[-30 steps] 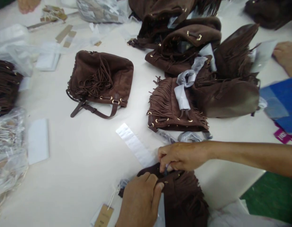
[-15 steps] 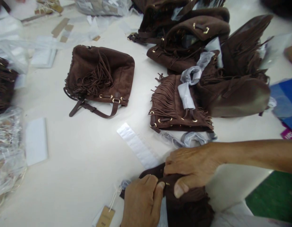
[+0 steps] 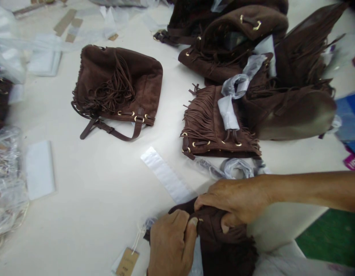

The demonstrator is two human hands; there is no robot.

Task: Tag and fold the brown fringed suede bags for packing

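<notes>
A dark brown fringed bag lies at the table's near edge, with both hands on it. My left hand is closed on its upper edge, the thumb pressed against the material. Further right, my right hand grips the same bag, fingers and thumb bent into the brown material. A tan hang tag on a white string lies left of my left hand. Beyond the hands is a flat white strip. What the fingers cover inside the bag is hidden.
Another brown bag with a tassel lies at centre left. Several brown bags are piled at the right, among them a fringed bag with a plastic-wrapped strap. White pads and clear plastic lie along the left side.
My right thumb has slid a little to the right and bent further into the bag's material. My left hand keeps its hold. The view has shifted slightly.
</notes>
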